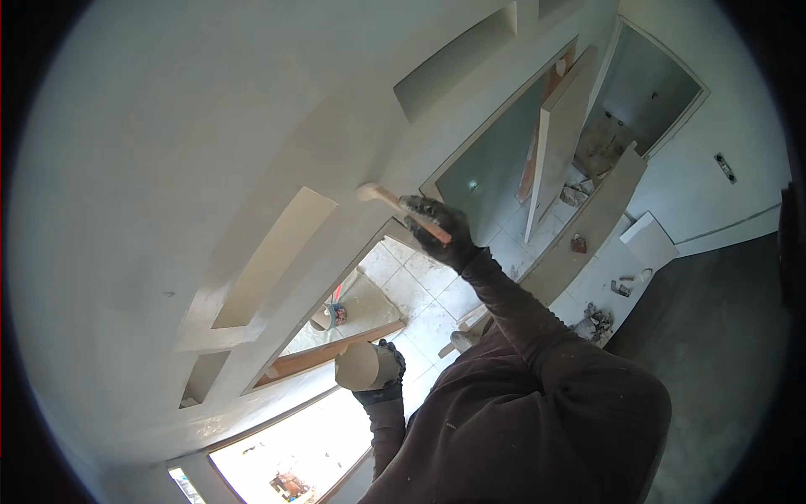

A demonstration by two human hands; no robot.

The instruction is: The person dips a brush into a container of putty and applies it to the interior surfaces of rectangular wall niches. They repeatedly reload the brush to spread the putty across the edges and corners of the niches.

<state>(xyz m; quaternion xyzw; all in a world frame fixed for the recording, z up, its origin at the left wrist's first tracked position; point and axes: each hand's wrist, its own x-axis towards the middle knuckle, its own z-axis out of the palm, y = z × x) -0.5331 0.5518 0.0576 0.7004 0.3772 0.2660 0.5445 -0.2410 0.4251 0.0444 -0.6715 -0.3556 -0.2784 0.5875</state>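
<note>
My right hand point(438, 228), in a dark, stained glove, is closed round the wooden handle of a paintbrush point(388, 198). The brush's pale head points at the white wall point(277, 109), close to the edge of an opening; whether it touches cannot be told. Lower down, my gloved left hand point(388, 370) grips a pale, round, open-topped container point(357, 367), tilted so that its mouth faces the wall. What is inside the container cannot be made out. A pale recessed niche point(277, 256) lies in the wall left of the brush.
A door point(558, 139) stands ajar beyond my right hand. A long board point(588, 227) and a heap of rubble point(594, 323) are at the right. Through the wall opening, a bucket point(336, 314) stands on a floor covering. Another niche point(457, 59) is set higher up.
</note>
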